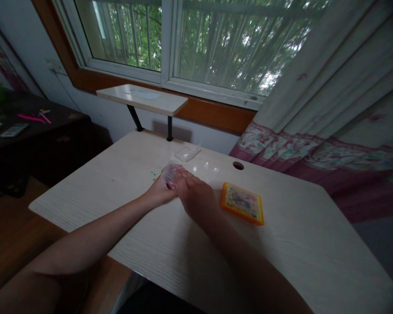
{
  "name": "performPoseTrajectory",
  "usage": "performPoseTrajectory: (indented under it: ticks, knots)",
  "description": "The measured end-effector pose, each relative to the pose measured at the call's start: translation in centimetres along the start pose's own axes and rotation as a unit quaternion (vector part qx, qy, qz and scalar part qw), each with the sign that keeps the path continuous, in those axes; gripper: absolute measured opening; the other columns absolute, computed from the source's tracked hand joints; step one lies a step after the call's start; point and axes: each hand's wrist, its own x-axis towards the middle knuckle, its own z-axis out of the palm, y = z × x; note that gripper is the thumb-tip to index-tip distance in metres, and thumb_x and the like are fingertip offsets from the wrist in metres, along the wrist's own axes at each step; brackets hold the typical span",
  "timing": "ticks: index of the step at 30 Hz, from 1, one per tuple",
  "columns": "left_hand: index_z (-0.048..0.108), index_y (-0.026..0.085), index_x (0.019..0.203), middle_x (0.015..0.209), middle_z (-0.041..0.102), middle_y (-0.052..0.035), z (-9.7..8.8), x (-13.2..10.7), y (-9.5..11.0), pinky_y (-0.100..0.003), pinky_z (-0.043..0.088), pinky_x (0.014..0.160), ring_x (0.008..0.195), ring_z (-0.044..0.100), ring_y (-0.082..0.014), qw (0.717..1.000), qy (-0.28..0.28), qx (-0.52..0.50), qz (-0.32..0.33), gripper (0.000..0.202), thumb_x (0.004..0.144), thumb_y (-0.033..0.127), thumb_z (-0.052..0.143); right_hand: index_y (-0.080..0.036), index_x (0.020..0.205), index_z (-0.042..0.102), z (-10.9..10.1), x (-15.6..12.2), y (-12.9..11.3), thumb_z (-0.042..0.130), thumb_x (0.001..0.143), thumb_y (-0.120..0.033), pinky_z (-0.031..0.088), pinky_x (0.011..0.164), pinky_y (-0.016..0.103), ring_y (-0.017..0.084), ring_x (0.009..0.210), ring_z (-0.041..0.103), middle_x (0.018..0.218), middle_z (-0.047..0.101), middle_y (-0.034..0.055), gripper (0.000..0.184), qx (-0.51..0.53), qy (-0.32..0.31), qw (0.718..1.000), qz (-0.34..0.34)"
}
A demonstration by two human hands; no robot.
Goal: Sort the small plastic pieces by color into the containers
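Observation:
Near the middle of the white table (124, 174), my left hand (160, 192) is closed around a clear plastic bag or small container (170, 172), whose exact kind is hard to make out. My right hand (193, 191) lies over its right side, fingers together and pressed on it. A bit of pink or red shows between the hands. Several tiny green pieces (154, 174) lie on the tabletop just beyond my left hand. Behind the hands rests a clear flat plastic tray or case (184, 153). To the right of my right hand lies an orange-framed flat box (242, 203) with a picture on it.
A raised shelf (144, 98) on black legs stands at the table's back edge. Near it is a round cable hole (238, 165). A curtain (314, 131) hangs at the right. A dark side table (36, 117) at the left holds a remote control (14, 130) and pink items.

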Motion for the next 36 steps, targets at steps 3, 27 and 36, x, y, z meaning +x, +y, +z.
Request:
performPoseTrajectory:
  ticks: [3, 27, 36]
  knots:
    - [0.052, 0.019, 0.124, 0.124, 0.063, -0.0142, -0.3, -0.1, 0.5, -0.042, 0.051, 0.096, 0.112, 0.064, -0.0276, 1.000, 0.009, 0.001, 0.003, 0.068, 0.065, 0.031, 0.084, -0.005, 0.129, 0.060, 0.1, 0.0, 0.2, 0.045, 0.096, -0.013, 0.055, 0.098, 0.032, 0.023, 0.122, 0.062, 0.131, 0.063, 0.0193, 0.037, 0.013, 0.006, 1.000, 0.004]
    - [0.043, 0.022, 0.135, 0.117, 0.066, -0.0104, -2.9, 2.1, 0.6, -0.050, 0.048, 0.102, 0.104, 0.067, -0.0219, 0.991, 0.090, -0.063, -0.071, 0.059, 0.078, 0.016, 0.054, -0.018, 0.122, 0.054, 4.3, 0.7, 5.5, 0.046, 0.094, -0.030, 0.058, 0.086, 0.036, 0.020, 0.098, 0.071, 0.107, 0.073, 0.0107, 0.032, 0.374, 0.085, 0.902, 0.199]
    - [0.054, 0.020, 0.115, 0.114, 0.062, -0.0072, -5.5, 2.4, -0.8, -0.049, 0.037, 0.111, 0.113, 0.057, -0.0225, 0.964, 0.106, 0.239, 0.052, 0.045, 0.072, 0.009, 0.050, -0.021, 0.109, 0.047, 7.7, 0.3, 4.6, 0.046, 0.084, -0.019, 0.052, 0.074, 0.030, 0.018, 0.082, 0.068, 0.094, 0.069, 0.0055, 0.025, 0.385, 0.064, 0.895, 0.216]
